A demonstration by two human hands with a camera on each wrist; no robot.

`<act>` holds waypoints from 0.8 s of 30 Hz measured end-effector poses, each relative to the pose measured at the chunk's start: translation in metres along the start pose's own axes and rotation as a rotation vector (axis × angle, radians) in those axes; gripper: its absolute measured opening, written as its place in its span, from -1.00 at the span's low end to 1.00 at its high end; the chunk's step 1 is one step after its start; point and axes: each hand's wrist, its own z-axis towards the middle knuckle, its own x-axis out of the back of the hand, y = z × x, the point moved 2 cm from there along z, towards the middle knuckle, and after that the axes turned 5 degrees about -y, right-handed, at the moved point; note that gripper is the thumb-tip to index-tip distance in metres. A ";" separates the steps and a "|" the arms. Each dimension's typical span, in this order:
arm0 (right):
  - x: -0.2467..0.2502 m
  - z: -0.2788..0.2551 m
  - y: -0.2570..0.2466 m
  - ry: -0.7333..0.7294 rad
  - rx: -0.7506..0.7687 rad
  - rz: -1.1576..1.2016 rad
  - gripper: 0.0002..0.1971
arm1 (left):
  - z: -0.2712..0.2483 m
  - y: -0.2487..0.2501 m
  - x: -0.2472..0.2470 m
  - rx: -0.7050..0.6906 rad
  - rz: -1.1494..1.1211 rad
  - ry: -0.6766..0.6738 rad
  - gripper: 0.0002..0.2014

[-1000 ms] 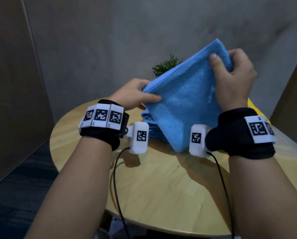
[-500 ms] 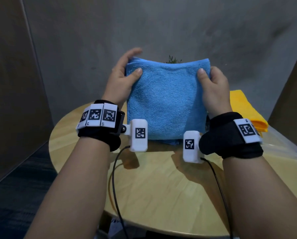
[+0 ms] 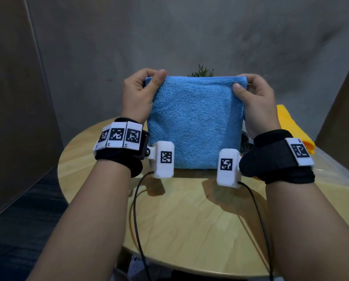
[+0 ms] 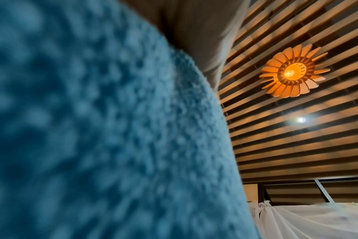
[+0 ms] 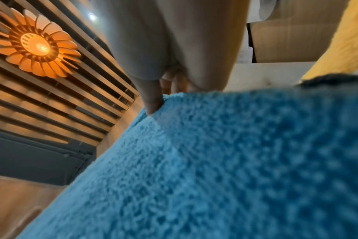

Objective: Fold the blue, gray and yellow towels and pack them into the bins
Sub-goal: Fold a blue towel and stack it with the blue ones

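Note:
A folded blue towel hangs upright above the round wooden table, its lower edge near the tabletop. My left hand pinches its top left corner and my right hand pinches its top right corner. The blue towel fills most of the left wrist view, with part of my left hand above it. In the right wrist view my right hand grips the edge of the blue towel. A folded yellow towel lies at the right on a clear plastic bin. No gray towel shows.
A small green plant stands behind the blue towel. Gray wall panels close in behind and at both sides of the table. Black cables trail from my wrist cameras over the table's front. The floor drops away dark at the left.
The towel went from tilted, gripped high by the right hand, to level and upright. Both hands shifted to pinch its top corners, and the left hand rose.

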 end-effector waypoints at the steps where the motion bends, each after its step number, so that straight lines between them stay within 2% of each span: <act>1: 0.000 0.000 0.000 -0.004 -0.009 0.012 -0.82 | 0.001 0.000 0.000 0.004 -0.002 0.003 -0.95; 4: 0.000 -0.001 -0.001 -0.021 -0.015 0.055 -0.77 | 0.001 -0.001 0.000 0.025 0.012 -0.004 -0.97; 6: -0.001 -0.001 0.000 -0.021 -0.017 0.060 -0.75 | 0.000 0.000 0.000 0.028 0.009 -0.018 -0.90; 10: 0.003 0.001 0.005 0.040 -0.030 0.016 -0.74 | -0.005 0.002 -0.001 0.058 -0.048 -0.155 -0.81; 17: 0.011 0.008 0.022 0.142 -0.100 -0.096 -0.67 | -0.007 -0.005 -0.007 0.171 0.116 -0.396 -0.39; 24: 0.014 0.010 0.033 0.192 -0.175 -0.226 -0.66 | -0.007 -0.012 -0.010 0.231 0.181 -0.445 -0.40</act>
